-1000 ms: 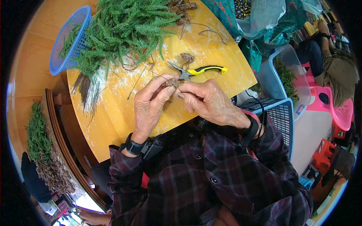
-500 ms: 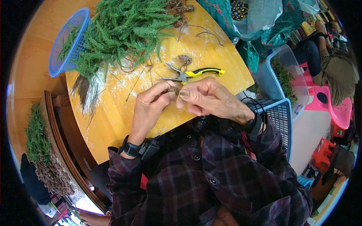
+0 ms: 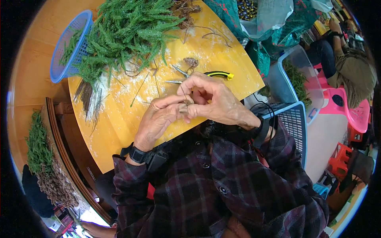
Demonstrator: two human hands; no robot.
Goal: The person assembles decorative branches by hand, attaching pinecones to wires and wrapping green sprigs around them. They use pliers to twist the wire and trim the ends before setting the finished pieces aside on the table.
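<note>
My left hand (image 3: 162, 119) and my right hand (image 3: 217, 99) meet over the near part of the yellow table (image 3: 119, 131). Their fingertips are pinched together around a thin brown stem (image 3: 183, 96), most of it covered by the fingers. Just beyond my right hand lie needle-nose pliers (image 3: 181, 71), jaws spread, the black-and-yellow handles partly behind that hand. A small brown pine cone (image 3: 191, 62) sits beside the pliers. Loose thin stems (image 3: 141, 88) are scattered to the left of them.
Green pine sprigs (image 3: 127, 37) are heaped at the far left, by a blue basket (image 3: 59, 65). White flakes dust the table. Teal bags (image 3: 285, 33), a clear bin (image 3: 291, 75) and a blue crate (image 3: 291, 123) stand right. Another person (image 3: 351, 75) sits far right. More greenery (image 3: 37, 144) lies left.
My right hand has turned and its fingers have risen and spread over the pliers' handle. Its thumb now meets my left fingertips. My left hand has shifted slightly down.
</note>
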